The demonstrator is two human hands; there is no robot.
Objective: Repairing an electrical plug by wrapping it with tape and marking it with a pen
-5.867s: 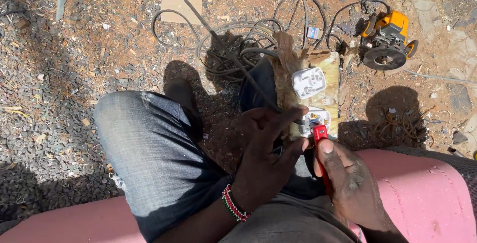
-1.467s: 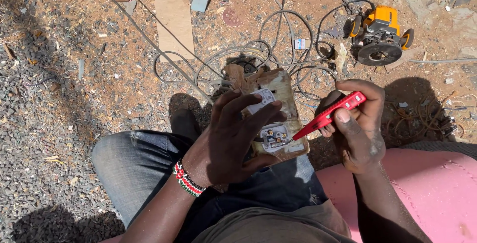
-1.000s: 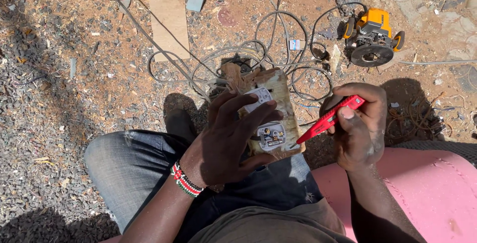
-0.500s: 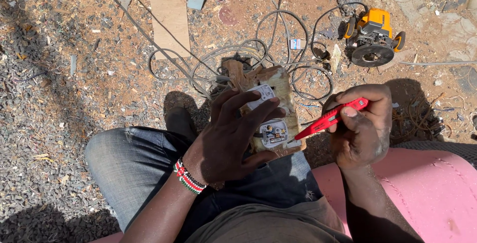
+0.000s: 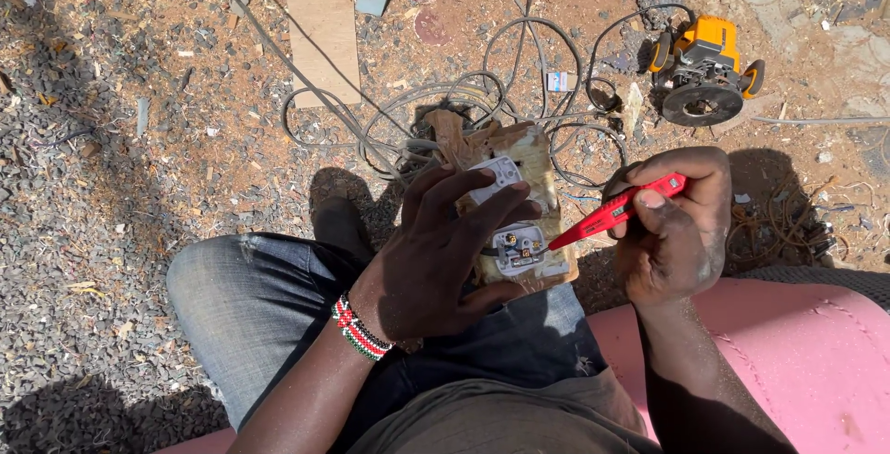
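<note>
While the left hand [image 5: 426,264] closes its grip over a worn wooden board carrying white electrical sockets [image 5: 519,231] on the denim-clad lap, the right hand [image 5: 672,231] grips a red tester screwdriver [image 5: 616,214], tip at the opened lower socket. Grey cables [image 5: 445,102] coil on the ground beyond; an orange power tool [image 5: 702,69] lies near them.

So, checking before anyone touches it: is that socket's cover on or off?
Off. The lower socket on the board shows bare metal terminals.

Orange router [image 5: 702,72] beside tangled cables [image 5: 482,102] (grey, looped); plywood offcut [image 5: 324,38] on dirt.
</note>
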